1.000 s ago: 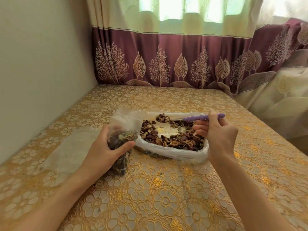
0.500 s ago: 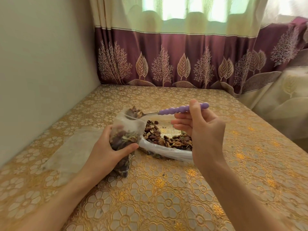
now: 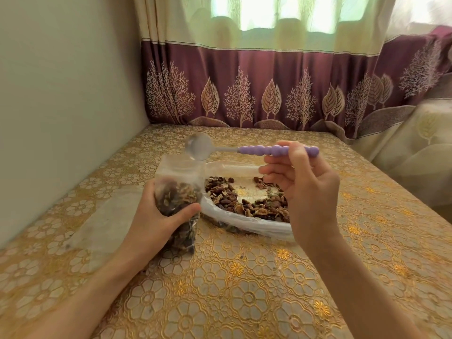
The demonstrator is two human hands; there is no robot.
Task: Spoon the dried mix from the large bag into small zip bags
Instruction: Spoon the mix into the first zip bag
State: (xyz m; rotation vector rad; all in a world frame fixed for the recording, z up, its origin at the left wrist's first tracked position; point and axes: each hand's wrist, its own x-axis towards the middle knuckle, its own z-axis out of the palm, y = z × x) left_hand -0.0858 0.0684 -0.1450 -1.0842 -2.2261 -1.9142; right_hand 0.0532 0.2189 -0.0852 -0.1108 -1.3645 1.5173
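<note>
My left hand (image 3: pixel 156 216) grips the floppy small bag (image 3: pixel 179 192) mid-body; right hand (image 3: pixel 310 192) pinches the spoon (image 3: pixel 244 149), seemingly emptied.

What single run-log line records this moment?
left hand holds small zip bag | right hand holds spoon, bowl empty above bag | large bag holds mix

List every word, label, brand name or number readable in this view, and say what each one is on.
None can be read.
small zip bag: clear plastic, no print visible.
large bag: no label visible.
spoon: plain purple handle, no marking.
curtain and tablecloth: only tree, leaf and flower patterns.
</note>
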